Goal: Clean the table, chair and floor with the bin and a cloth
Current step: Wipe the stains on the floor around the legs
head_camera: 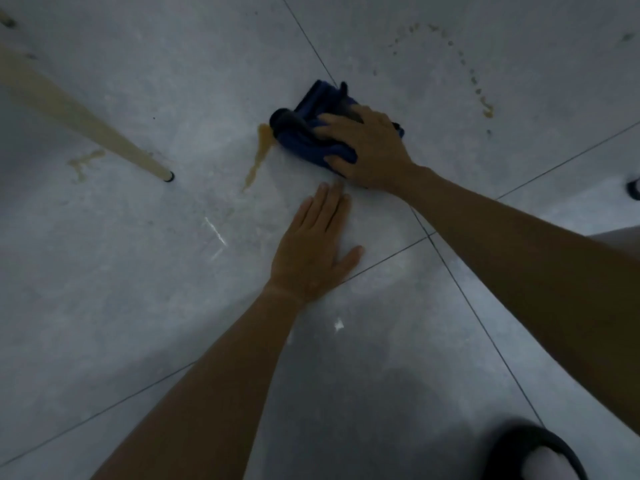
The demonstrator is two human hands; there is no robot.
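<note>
A crumpled blue cloth [308,119] lies on the grey tiled floor [138,271] near the middle of the view. My right hand [367,147] presses down on it, fingers spread over the fabric. An orange-brown streak of spilled liquid [258,157] runs from the cloth's left edge down toward me. My left hand [313,251] lies flat on the bare floor just below the cloth, fingers straight, holding nothing. The bin is not in view.
A light wooden furniture leg [86,123] with a dark foot slants down at the left, beside a pale smear [83,162]. Brown drops [481,95] dot the floor at upper right. A dark slipper [540,452] is at bottom right, another dark shoe edge [633,188] at far right.
</note>
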